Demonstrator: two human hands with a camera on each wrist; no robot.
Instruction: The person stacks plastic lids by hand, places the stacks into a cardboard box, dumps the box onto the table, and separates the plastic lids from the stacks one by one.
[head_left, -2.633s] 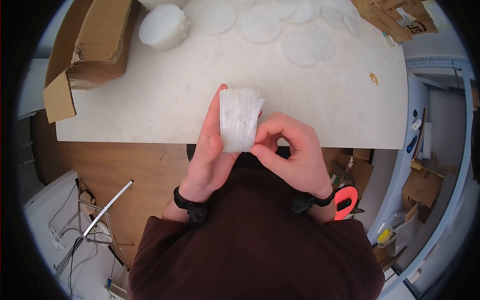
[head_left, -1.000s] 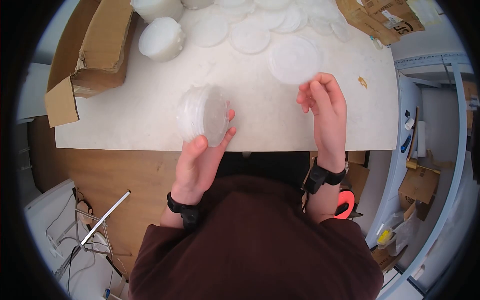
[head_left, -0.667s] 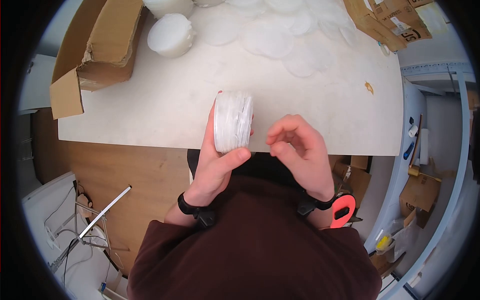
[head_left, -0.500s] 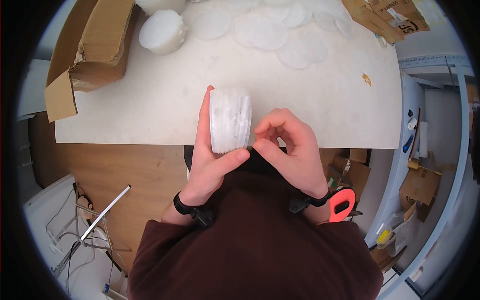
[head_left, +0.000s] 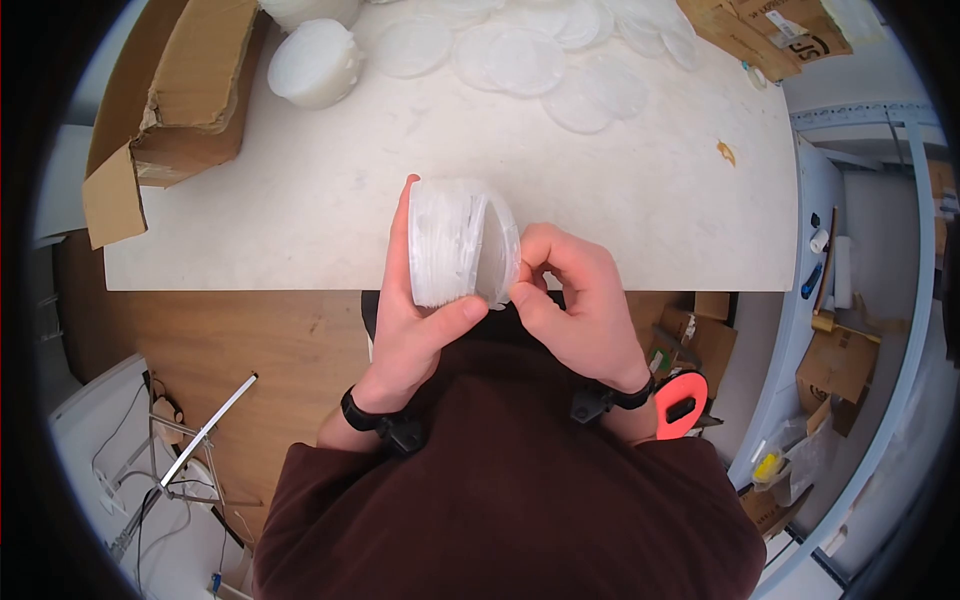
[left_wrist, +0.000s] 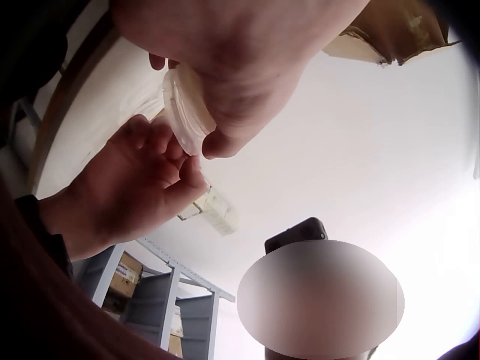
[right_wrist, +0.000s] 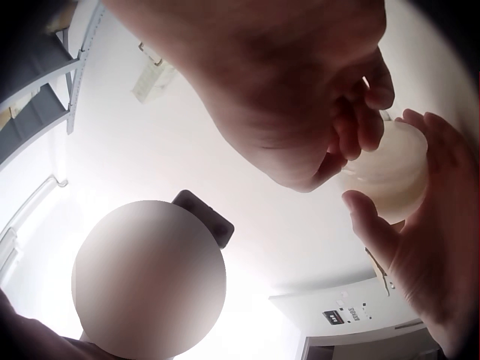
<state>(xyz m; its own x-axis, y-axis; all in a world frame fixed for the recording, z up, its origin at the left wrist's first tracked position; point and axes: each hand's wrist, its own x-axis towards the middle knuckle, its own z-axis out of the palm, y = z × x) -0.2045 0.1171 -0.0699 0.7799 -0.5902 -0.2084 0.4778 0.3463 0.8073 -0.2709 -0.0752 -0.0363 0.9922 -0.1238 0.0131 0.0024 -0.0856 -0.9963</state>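
Observation:
Turned on its side, a stack of translucent round plastic lids [head_left: 443,243] is gripped by my left hand [head_left: 405,335], thumb along the near edge and fingers on the far left face. At the stack's right end, one lid [head_left: 508,240] tilts away, with a wedge-shaped gap behind it. Its edge is pinched between the thumb and forefinger of my right hand [head_left: 580,300]. The right wrist view shows the stack [right_wrist: 397,172] between both hands; in the left wrist view its pale rim [left_wrist: 184,112] shows beside the left palm.
Loose round lids [head_left: 525,62] lie spread and overlapping toward the table's [head_left: 330,200] far side. Another lid stack [head_left: 315,62] stands at the back left, beside an open cardboard box [head_left: 190,110]. A second carton [head_left: 765,35] sits at the back right.
About a second ago my right hand was out by a lid over the table's back. It has since returned to the stack, and the end lid now leans off it in that hand's pinch.

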